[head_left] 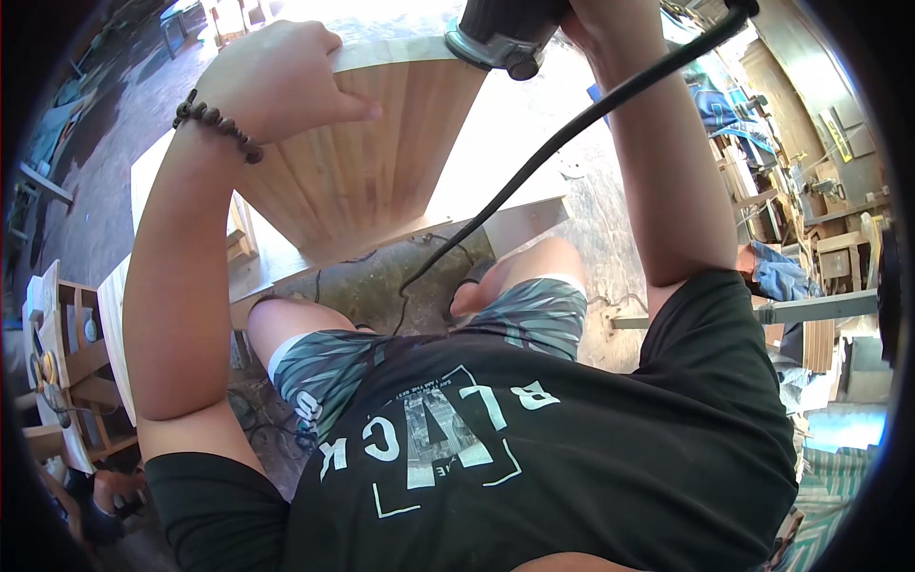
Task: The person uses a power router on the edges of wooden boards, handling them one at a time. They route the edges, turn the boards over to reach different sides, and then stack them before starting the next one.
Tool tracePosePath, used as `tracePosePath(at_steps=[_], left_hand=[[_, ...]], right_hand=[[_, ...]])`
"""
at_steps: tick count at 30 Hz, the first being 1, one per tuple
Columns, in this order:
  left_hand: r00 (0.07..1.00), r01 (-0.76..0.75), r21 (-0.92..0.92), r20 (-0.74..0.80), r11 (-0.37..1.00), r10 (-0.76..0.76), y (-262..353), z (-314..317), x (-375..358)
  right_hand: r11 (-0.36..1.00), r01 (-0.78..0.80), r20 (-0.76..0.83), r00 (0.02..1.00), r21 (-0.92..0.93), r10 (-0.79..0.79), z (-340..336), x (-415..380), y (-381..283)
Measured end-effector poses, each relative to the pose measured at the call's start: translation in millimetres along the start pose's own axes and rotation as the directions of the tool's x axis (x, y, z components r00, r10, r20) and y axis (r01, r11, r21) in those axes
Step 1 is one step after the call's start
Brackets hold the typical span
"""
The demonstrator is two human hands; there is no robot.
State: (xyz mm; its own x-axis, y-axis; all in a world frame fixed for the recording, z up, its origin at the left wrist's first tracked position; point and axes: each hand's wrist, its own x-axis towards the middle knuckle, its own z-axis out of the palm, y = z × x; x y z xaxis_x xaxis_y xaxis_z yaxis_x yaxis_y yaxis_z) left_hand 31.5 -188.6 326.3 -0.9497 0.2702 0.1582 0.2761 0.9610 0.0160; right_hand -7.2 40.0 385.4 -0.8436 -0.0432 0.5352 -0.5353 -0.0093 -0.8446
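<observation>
The left hand [276,81] is gripping the top edge of a wooden panel [367,162], fingers curled over the far side and thumb pressing flat on the near face. A bead bracelet [217,124] is sitting on that wrist. The panel is standing on edge, tilted, made of glued strips whose grain is running top to bottom; it is narrowing toward its lower end, which is resting on a pale board [286,262] near the person's knees.

The right hand [596,14] is reaching up at the top of the view, to the right of the left hand, and is closing around a power tool [500,33]. Only the wrist and part of the hand are showing, so the finger positions cannot be told. The tool's round grey base is sitting on the panel's top right corner, touching the edge. A black cord [572,129] is running from the upper right, past the right forearm, down across the panel's right side to the ground between the legs.

The 2 hands are apart, 1 at each end of the panel's top edge.

The person is wearing a black shirt and patterned shorts. A wooden frame [81,372] is standing at the far left. At the right, workshop clutter [810,210] of timber and benches is lying well apart from the panel.
</observation>
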Motion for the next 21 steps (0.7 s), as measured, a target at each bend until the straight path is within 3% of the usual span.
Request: tracePosePath(at_steps=[4, 5, 7, 8, 11, 15, 18, 19, 21], left_hand=[[0.998, -0.031, 0.009, -0.062, 0.999, 0.031, -6.2, 9.3, -0.5], [0.995, -0.039, 0.015, -0.089, 0.999, 0.040, -6.2, 10.6, 2.3], [0.997, -0.035, -0.028, -0.076, 0.999, 0.032, -5.5, 11.3, 2.0], [0.997, -0.027, -0.041, -0.069, 0.999, 0.024, -6.5, 10.4, 1.3], [0.993, -0.044, -0.019, -0.109, 0.999, 0.042, -7.7, 13.4, 0.0], [0.999, -0.015, -0.005, 0.036, 1.000, 0.016, 1.6, -0.9, 3.7], [0.999, -0.031, -0.022, 0.024, 0.999, 0.032, 3.2, 3.5, 4.0], [0.999, -0.045, -0.032, 0.015, 0.998, 0.045, 5.7, 3.8, 3.9], [0.998, -0.064, -0.060, -0.011, 0.996, 0.064, 5.4, 4.3, 6.9]], right_hand=[[0.999, -0.004, 0.044, 0.999, -0.041, 0.006, -12.7, -22.6, -9.6], [0.978, 0.024, 0.101, 0.994, 0.205, -0.046, -16.9, -28.8, -6.4], [0.977, 0.087, 0.069, 0.992, 0.195, -0.102, -24.7, -51.2, -21.0], [0.963, 0.147, 0.038, 0.987, 0.224, -0.159, -30.8, -61.8, -25.3], [0.975, 0.208, -0.170, 0.967, 0.080, -0.192, -87.4, -72.4, 13.4], [0.944, 0.328, -0.355, 0.878, -0.041, -0.321, -105.8, -108.1, 58.4], [0.971, 0.218, -0.358, 0.902, -0.099, -0.239, -104.6, -142.7, 105.5], [0.992, 0.123, -0.369, 0.923, 0.016, -0.108, -103.0, -153.3, 114.3], [0.999, 0.014, -0.337, 0.941, 0.037, -0.001, -98.3, -173.7, 142.7]])
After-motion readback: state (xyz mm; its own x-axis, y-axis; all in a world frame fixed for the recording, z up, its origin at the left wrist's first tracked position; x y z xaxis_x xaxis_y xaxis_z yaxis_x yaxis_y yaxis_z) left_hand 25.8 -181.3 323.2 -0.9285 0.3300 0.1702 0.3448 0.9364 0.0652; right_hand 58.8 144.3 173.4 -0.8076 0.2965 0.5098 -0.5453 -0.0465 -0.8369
